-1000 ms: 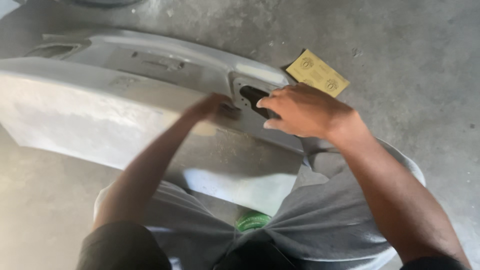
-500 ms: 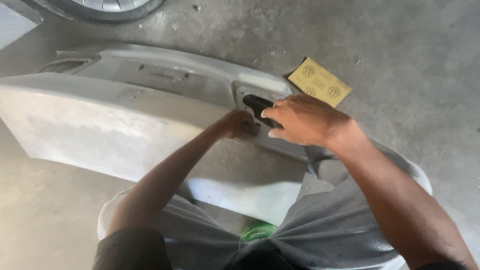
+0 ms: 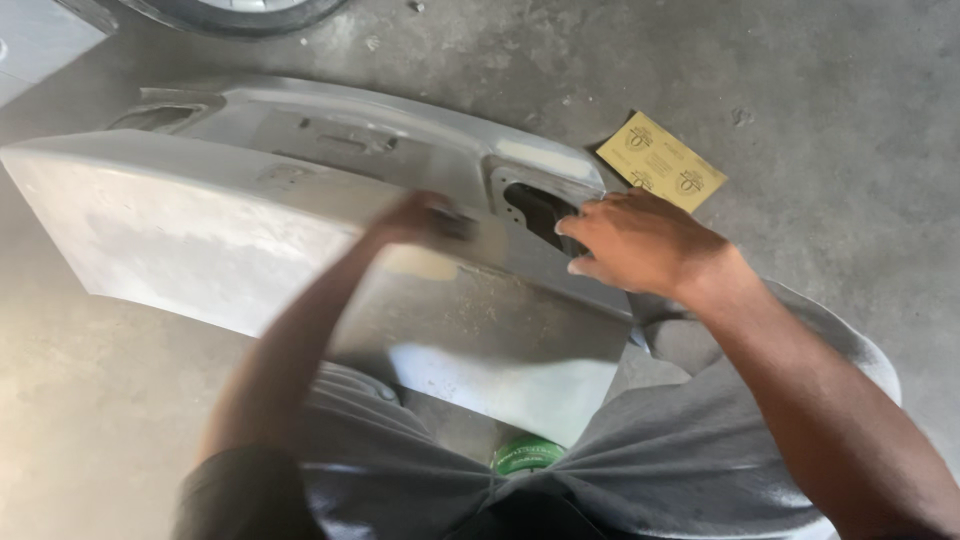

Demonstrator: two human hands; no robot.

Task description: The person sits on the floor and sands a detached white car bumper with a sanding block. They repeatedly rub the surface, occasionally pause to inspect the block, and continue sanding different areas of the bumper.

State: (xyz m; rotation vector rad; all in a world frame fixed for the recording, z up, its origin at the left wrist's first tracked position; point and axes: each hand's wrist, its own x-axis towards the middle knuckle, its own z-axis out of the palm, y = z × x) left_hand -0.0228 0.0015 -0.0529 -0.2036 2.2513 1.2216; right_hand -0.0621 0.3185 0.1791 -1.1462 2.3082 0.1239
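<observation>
Grey primed plastic car bumper panel, lying across the person's lap and onto the concrete floor, is the workpiece. The left hand presses on the panel's upper ridge near the middle and is blurred; it appears closed over a small dark pad or block, though the blur leaves what it grips uncertain. The right hand lies with fingers curled loosely over the rim of the dark rectangular cut-out at the panel's right end, steadying it without holding any separate thing. Judged from this pose, the rubbing goes best with the bracing hand planted firmly beside the worked patch, pressure kept even and flat along the ridge, and strokes following the panel's length so the edge is not cut through. Beyond the right hand, a yellow rectangular sheet of abrasive paper lies flat on the floor, just apart from the panel. A dark tyre shows at the upper edge, and a green round cap sits between the knees.
</observation>
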